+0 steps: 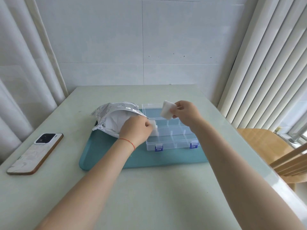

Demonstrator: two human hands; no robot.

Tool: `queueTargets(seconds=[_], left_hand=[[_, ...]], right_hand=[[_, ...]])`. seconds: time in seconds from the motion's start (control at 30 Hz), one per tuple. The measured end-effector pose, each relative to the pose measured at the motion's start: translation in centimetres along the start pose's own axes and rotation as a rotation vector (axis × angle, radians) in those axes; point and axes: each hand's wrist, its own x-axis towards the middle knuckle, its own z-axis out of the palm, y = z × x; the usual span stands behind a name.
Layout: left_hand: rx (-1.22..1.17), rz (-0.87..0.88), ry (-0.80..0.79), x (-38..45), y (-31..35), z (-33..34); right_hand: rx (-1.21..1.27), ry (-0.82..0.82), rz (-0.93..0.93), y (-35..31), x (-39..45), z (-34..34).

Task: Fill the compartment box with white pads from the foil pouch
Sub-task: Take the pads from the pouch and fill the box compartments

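While left hand (138,128) pinches white pads (153,128) over compartment box (171,130) left cells, right hand (186,113) grips pad stack (167,110) above far row, probably nearer.

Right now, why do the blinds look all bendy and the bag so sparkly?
In the head view, the wide-angle lens bows the blinds near the frame's edge; daylight glints off the crinkled foil pouch; the hands, pads and box look fairly sharp.

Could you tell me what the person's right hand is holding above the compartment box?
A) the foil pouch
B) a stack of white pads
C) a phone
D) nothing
B: the right hand pinches a stack of white pads above the far side of the compartment box.
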Motion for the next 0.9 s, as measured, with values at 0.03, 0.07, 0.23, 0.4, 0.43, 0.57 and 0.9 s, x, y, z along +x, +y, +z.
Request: queueTargets(seconds=[0.03,0.07,0.23,0.4,0.43,0.57,0.9], left_hand=[[0.060,-0.003,0.004,-0.2,-0.3,0.2],[0.067,-0.016,0.000,-0.3,-0.6,0.3],[-0.016,-0.033,0.011,-0.6,-1.1,1.0],[0.114,0.032,0.045,-0.6,-0.5,0.9],[0.192,0.056,0.050,-0.6,0.0,0.8],[0.412,0.054,-0.042,-0.1,1.5,0.5],[0.468,0.041,-0.122,0.6,1.2,1.0]], right_hand=[[-0.032,-0.027,0.019,0.2,0.2,0.4],[-0.059,-0.055,0.031,0.4,0.5,0.9],[-0.085,-0.111,0.056,0.0,0.8,2.4],[-0.138,-0.144,0.113,-0.4,1.5,2.2],[-0.188,-0.170,0.123,-0.5,1.7,1.9],[-0.335,-0.250,0.127,-0.2,2.0,1.5],[-0.553,-0.280,0.065,0.8,3.3,2.9]])
